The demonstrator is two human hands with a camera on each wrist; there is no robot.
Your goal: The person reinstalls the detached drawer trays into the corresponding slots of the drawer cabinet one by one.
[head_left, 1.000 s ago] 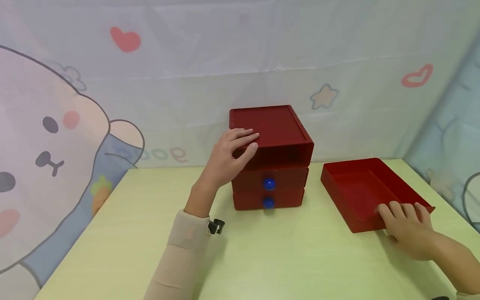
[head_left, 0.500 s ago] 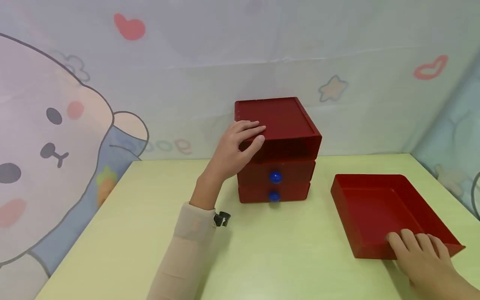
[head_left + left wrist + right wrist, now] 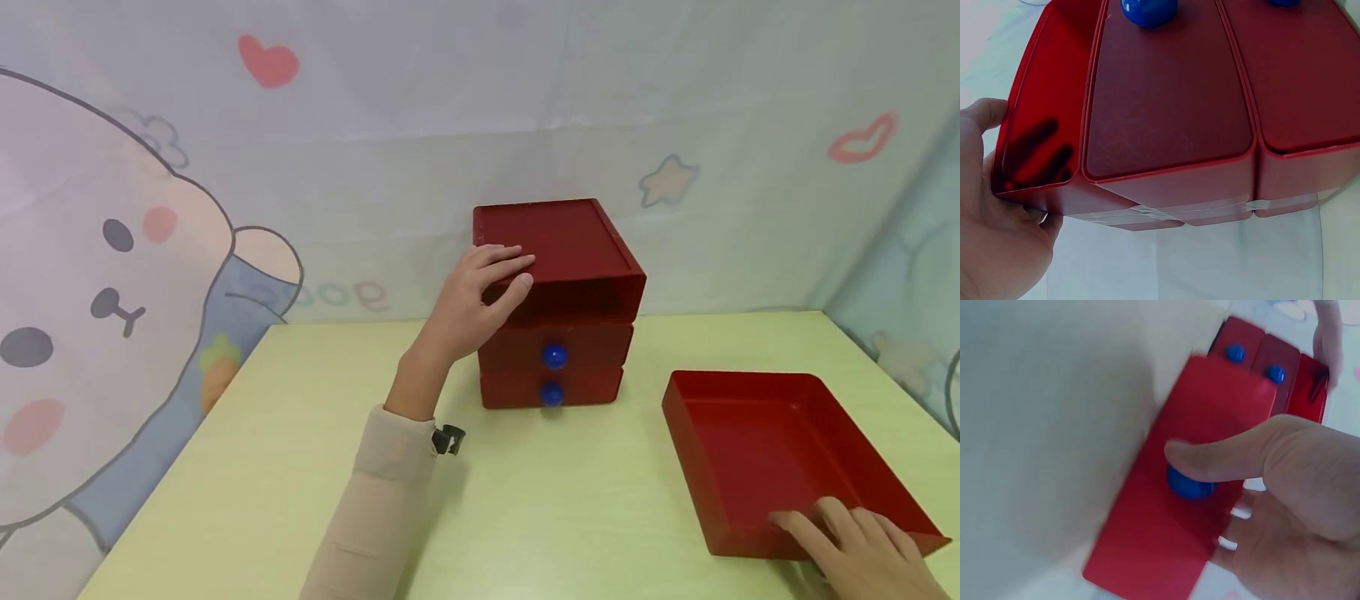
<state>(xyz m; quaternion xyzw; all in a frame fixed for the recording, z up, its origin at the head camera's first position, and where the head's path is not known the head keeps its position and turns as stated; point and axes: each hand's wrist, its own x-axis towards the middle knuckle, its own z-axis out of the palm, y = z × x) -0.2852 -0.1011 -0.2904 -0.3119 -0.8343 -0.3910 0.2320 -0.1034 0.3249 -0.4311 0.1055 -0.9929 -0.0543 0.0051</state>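
A red drawer cabinet [image 3: 555, 237] stands at the back of the table, its top slot hollow and two drawers with blue knobs [image 3: 555, 357] below. My left hand [image 3: 476, 304] rests on its top left corner, fingers extended over the top. At the right is a red pulled-out drawer [image 3: 757, 450] with nothing in it. My right hand [image 3: 870, 550] grips its front wall, fingers over the rim. The right wrist view shows the thumb on the drawer's blue knob [image 3: 1188, 487]. Clear tape [image 3: 1154, 214] runs along the cabinet's side in the left wrist view.
A pale yellow-green table [image 3: 570, 500] carries the cabinet and drawer. Behind it hangs a printed cloth [image 3: 420, 125] with a bear, hearts and a star, and another cloth [image 3: 915, 275] closes off the right side.
My right hand has drawn the loose drawer away from the back of the table, toward me. My left hand stays on the cabinet, and the head view has shifted slightly.
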